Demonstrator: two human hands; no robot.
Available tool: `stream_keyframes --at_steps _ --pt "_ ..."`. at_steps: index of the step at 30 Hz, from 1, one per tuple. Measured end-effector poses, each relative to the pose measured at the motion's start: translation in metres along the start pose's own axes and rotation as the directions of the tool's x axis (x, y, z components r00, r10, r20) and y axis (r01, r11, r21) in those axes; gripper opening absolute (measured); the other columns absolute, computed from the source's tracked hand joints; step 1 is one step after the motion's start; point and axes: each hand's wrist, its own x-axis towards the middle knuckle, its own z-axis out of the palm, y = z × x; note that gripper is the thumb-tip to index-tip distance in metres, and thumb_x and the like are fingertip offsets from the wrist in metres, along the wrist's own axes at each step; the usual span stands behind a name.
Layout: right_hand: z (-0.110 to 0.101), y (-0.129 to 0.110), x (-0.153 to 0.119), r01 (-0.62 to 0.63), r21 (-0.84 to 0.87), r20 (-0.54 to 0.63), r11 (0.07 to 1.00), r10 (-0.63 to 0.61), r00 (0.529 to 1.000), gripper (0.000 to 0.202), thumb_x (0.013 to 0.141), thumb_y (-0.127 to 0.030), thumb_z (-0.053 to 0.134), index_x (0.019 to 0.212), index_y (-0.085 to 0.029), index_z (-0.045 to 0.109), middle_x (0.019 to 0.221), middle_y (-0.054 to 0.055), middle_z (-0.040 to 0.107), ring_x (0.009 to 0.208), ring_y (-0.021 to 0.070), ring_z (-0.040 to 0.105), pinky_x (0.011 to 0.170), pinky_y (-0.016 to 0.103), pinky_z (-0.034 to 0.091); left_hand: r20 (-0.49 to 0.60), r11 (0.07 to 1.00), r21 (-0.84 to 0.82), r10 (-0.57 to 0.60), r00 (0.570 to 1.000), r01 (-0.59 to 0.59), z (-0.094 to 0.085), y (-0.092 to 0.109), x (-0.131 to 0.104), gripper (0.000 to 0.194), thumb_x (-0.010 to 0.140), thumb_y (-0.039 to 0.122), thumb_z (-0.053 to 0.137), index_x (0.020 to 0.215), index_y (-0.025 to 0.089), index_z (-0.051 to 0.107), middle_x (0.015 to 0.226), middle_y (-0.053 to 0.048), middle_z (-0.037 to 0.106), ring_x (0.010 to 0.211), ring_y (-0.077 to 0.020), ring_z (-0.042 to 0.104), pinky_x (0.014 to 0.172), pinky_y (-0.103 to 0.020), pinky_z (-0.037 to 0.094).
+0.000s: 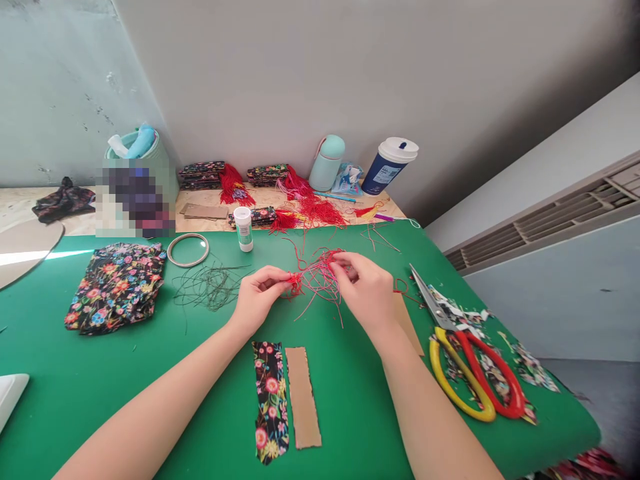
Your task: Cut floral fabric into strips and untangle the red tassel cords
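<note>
A loose tangle of red and pink threads (pixel 321 279) lies between my two hands above the green mat. The fingers of my left hand (pixel 263 293) pinch a red bunch at its left end. My right hand (pixel 365 287) has its thumb and fingers closed on red threads at the other side. Dark green threads (pixel 213 287) spread on the mat left of my left hand. Nearer to me lie a floral fabric strip (pixel 271 403) and a brown card strip (pixel 303 398), side by side.
Large scissors (pixel 457 347) with yellow and red handles lie at right among fabric scraps (pixel 535 367). A glue stick (pixel 243 229), a tape ring (pixel 188 250) and folded floral cloth (pixel 117 287) are at left. Behind stand a mint bottle (pixel 327 163) and a blue cup (pixel 390 167).
</note>
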Motion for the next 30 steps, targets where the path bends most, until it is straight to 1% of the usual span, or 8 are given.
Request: stream_keyframes --at_steps 3,6,12,15,20,23,26,30 --pt "0.002 -0.016 -0.004 0.177 0.205 0.055 0.963 -0.192 0.980 0.007 0.086 -0.022 0.057 0.086 -0.019 0.063 0.081 0.005 0.067 0.057 0.0124 0.058 0.056 0.025 0.048 0.028 0.996 0.055 0.069 0.997 -0.071 0.000 -0.001 -0.001 0.003 0.068 0.018 0.071 0.071 0.019 0.071 0.074 -0.001 0.064 0.069 -0.0116 0.061 0.065 -0.023 0.051" --pt "0.004 -0.026 -0.008 0.303 0.239 0.089 0.923 -0.331 0.939 0.008 0.087 -0.022 0.056 0.090 -0.020 0.063 0.086 0.006 0.064 0.067 0.0133 0.061 0.060 0.024 0.049 0.082 0.985 0.105 0.127 0.989 -0.135 0.000 0.000 -0.002 0.006 0.072 0.017 0.068 0.076 0.019 0.072 0.076 -0.001 0.062 0.071 -0.0121 0.061 0.064 -0.024 0.053" --pt "0.009 -0.028 -0.011 0.305 0.206 0.135 0.930 -0.336 0.932 0.013 0.091 -0.020 0.050 0.087 -0.019 0.062 0.086 0.006 0.063 0.076 0.0149 0.062 0.065 0.025 0.049 0.124 0.963 0.166 0.194 0.973 -0.213 0.001 0.001 -0.005 0.007 0.076 0.017 0.065 0.079 0.019 0.070 0.078 -0.002 0.059 0.070 -0.0120 0.061 0.064 -0.025 0.054" --pt "0.009 -0.029 -0.011 0.216 0.270 0.167 0.938 -0.267 0.949 0.013 0.090 -0.021 0.050 0.084 -0.019 0.062 0.087 0.006 0.062 0.076 0.0157 0.061 0.063 0.026 0.048 0.137 0.957 0.190 0.197 0.971 -0.221 0.001 0.002 -0.005 0.006 0.077 0.019 0.065 0.080 0.019 0.069 0.078 -0.002 0.060 0.070 -0.0123 0.060 0.065 -0.026 0.054" --pt "0.006 -0.036 -0.008 -0.102 0.490 0.288 0.866 -0.050 0.956 0.012 0.086 -0.024 0.055 0.077 -0.020 0.062 0.083 0.004 0.059 0.066 0.0140 0.056 0.056 0.026 0.045 0.153 0.970 0.162 0.159 0.975 -0.184 0.001 0.003 -0.005 0.006 0.075 0.022 0.067 0.080 0.019 0.068 0.080 -0.002 0.060 0.075 -0.0143 0.061 0.070 -0.029 0.054" --pt "0.008 -0.036 -0.007 -0.271 0.559 0.354 0.784 0.070 0.933 0.012 0.080 -0.028 0.062 0.071 -0.021 0.064 0.076 0.002 0.059 0.064 0.0143 0.054 0.054 0.026 0.043 0.175 0.973 0.149 0.150 0.973 -0.177 0.001 0.003 -0.005 0.010 0.074 0.022 0.069 0.083 0.019 0.068 0.085 -0.004 0.061 0.080 -0.0161 0.061 0.074 -0.030 0.054" --pt "0.014 -0.033 -0.009 -0.372 0.638 0.396 0.674 0.127 0.909 0.015 0.074 -0.033 0.068 0.068 -0.020 0.065 0.071 0.001 0.060 0.066 0.0153 0.054 0.058 0.028 0.043 0.174 0.978 0.138 0.133 0.976 -0.158 0.002 0.004 -0.006 0.011 0.072 0.023 0.071 0.082 0.018 0.069 0.084 -0.004 0.063 0.081 -0.0164 0.062 0.075 -0.030 0.053" --pt "0.023 -0.030 -0.011 -0.506 0.717 0.472 0.479 0.200 0.859 0.019 0.068 -0.037 0.072 0.066 -0.020 0.064 0.062 -0.003 0.057 0.056 0.0121 0.050 0.055 0.027 0.042 0.135 0.996 0.088 0.014 0.991 -0.026 0.003 0.006 -0.006 0.012 0.071 0.028 0.071 0.078 0.019 0.068 0.077 -0.001 0.065 0.070 -0.0143 0.062 0.065 -0.027 0.051"
